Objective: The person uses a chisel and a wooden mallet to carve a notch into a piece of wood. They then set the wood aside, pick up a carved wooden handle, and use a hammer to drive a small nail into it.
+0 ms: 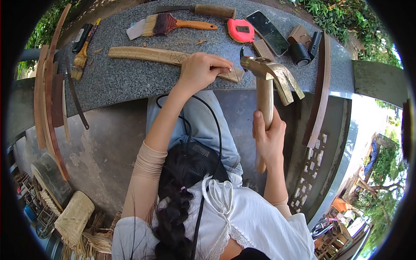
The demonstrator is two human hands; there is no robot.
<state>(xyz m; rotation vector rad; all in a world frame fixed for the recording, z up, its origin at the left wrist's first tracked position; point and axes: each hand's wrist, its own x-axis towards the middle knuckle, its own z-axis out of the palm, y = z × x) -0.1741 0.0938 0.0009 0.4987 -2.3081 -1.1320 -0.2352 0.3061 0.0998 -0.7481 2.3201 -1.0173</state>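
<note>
A pale wooden strip (145, 53) with pencil marks lies on the speckled stone table. My left hand (200, 71) rests over its right part, with thumb and fingertips pinched near the right end; what they pinch is too small to make out. My right hand (269, 134) is wrapped round the wooden handle of a claw hammer (265, 97). The hammer stands upright in my grip, its metal head just right of the strip's end and its claw pointing right. A small dark object (242, 58) is partly hidden behind the head.
Behind the strip lie a wide paintbrush (190, 25), a wooden-handled blade (214, 11), a red tape measure (241, 31) and a phone (268, 32). Black cylindrical items (300, 54) and a long board (320, 91) are right. A small brush (81, 60), saw blade (76, 95) and wood strips (43, 99) are left.
</note>
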